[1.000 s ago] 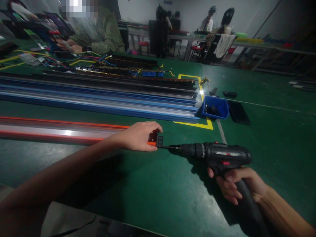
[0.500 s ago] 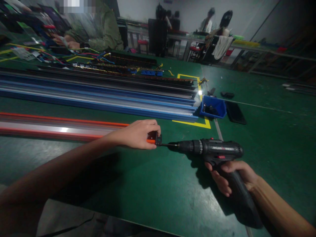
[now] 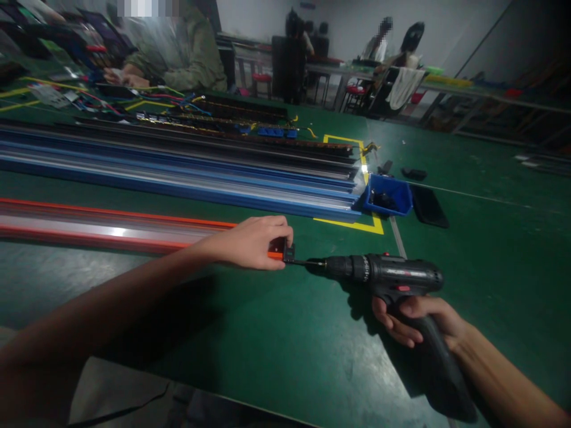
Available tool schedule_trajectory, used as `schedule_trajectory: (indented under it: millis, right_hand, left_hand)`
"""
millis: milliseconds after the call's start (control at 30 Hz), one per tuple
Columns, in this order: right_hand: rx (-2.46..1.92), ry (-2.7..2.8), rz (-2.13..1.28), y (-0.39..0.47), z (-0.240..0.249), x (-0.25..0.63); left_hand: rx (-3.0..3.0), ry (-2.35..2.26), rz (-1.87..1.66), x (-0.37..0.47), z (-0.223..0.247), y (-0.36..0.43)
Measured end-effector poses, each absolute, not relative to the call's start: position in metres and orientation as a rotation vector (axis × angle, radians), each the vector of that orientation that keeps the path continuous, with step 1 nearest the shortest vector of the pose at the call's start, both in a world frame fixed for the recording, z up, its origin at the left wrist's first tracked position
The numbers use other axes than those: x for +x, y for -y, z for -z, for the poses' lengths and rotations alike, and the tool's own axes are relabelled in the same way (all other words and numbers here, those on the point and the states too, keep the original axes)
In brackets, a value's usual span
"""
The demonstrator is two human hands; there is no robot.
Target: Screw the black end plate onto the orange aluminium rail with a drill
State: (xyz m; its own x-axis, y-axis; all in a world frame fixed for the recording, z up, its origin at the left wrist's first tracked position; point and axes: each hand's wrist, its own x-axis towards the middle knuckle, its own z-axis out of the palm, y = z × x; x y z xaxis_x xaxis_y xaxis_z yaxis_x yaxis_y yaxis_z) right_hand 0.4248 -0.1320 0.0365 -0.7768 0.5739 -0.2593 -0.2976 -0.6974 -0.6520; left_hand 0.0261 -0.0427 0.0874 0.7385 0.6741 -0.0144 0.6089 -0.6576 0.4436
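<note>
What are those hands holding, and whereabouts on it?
The right hand grips the black power drill by its handle. The left hand holds the orange-edged profile at its black-capped end.

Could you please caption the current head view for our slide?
Left hand steadies the orange rail while the right hand holds a drill to its black end piece.

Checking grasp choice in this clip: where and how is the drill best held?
Probably by the handle of the drill, from the near right: the handle slants down that way, a long shape that fingers can wrap, clear of the bit, which points left at the black end piece. The right hand grips it there.
</note>
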Motion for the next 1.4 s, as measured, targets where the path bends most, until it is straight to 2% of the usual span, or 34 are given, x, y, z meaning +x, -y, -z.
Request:
schedule_trajectory:
  millis: [300,1400]
  right_hand:
    - [-0.755,0.824,-2.412,0.1342,-0.0371,0.4247]
    - [-0.710,0.758,-2.482,0.1304,-0.0336,0.4320]
  left_hand:
    - [2.526,-0.967,-0.218,0.0262,-0.0870,0.0417]
    - [2.525,-0.949,-0.260,0.0261,-0.0872,0.0419]
